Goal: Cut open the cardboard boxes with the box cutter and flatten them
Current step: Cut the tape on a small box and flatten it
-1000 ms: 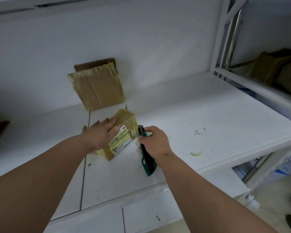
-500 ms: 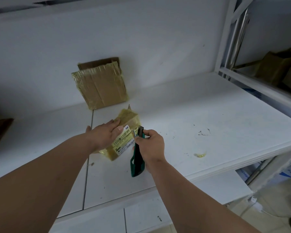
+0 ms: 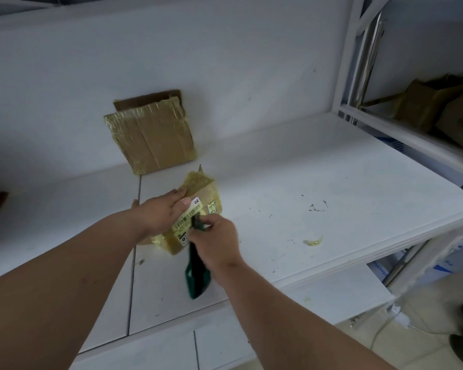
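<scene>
1. Left hand (image 3: 163,211) lay flat, fingers straight, pressing down on small taped box (image 3: 198,193) near shelf (image 3: 332,161) middle.
2. Right hand (image 3: 216,241) gripped green box cutter (image 3: 197,273), tip at box's labelled side.
3. Judged: cutting step underway; next needs a steady draw along tape seam, away from left fingers.
4. Flattened cardboard (image 3: 153,140) leaned on back wall.

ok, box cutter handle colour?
Dark green, on the box cutter gripped by the right hand; head view.
</scene>
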`<state>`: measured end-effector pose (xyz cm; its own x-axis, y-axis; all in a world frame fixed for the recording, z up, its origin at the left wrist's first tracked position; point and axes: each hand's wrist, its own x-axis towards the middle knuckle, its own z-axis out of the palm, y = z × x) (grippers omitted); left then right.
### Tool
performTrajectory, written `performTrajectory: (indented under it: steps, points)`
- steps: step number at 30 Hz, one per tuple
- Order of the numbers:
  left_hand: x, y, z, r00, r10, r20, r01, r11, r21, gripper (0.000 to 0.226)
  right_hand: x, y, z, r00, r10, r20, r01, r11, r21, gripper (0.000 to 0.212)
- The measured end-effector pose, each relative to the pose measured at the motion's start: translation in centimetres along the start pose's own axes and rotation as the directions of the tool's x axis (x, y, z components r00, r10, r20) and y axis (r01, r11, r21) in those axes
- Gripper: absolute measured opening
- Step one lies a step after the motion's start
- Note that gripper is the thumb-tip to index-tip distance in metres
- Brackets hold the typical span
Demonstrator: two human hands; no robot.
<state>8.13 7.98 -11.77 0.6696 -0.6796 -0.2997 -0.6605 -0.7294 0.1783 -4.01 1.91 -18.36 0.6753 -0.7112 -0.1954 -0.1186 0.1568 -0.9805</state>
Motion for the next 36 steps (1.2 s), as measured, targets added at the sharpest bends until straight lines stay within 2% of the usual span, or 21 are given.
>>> performTrajectory:
  steps: [5, 10, 14, 19, 23, 29, 36]
  points:
    - [-0.1, 0.1, 0.0, 1.0, 0.001, 0.012, -0.001, 1.0, -0.015, 0.059, -1.2, 1.0, 0.7, 0.994, 0.0, 0.11, 0.008, 0.998, -0.068, 0.023]
    - [-1.0, -1.2, -1.6, 0.992, 0.096, 0.079, -0.068, 0.95, -0.305, 0.066, 0.2, -0.1, -1.0, 0.979, -0.012, 0.202, 0.058, 0.974, -0.219, 0.039]
    - [-1.6, -3.0, -2.0, 0.978, 0.176, 0.114, -0.158, 0.976, -0.149, 0.065, 1.2, -0.8, -1.2, 0.976, 0.015, 0.219, 0.034, 0.975, -0.219, 0.043]
    - [-1.1, -3.5, -1.1, 0.975, 0.193, 0.109, -0.184, 0.979, -0.083, 0.062, 0.8, -0.7, -1.6, 0.964, 0.045, 0.263, -0.005, 0.988, -0.154, 0.043]
    - [-0.6, -3.2, -0.7, 0.978, 0.196, 0.069, -0.191, 0.979, -0.067, 0.059, -0.4, -0.3, -2.0, 0.95, 0.055, 0.307, -0.031, 0.996, -0.082, 0.038]
    - [-0.7, -2.7, -0.4, 0.98, 0.195, 0.04, -0.19, 0.976, -0.107, 0.058, -1.2, 0.8, -1.0, 0.959, 0.036, 0.28, -0.019, 0.998, -0.065, 0.041]
    - [-1.0, -2.1, -0.4, 0.983, 0.181, 0.022, -0.179, 0.981, -0.077, 0.057, -2.2, 0.5, -1.0, 0.958, 0.004, 0.287, 0.03, 0.993, -0.114, 0.036]
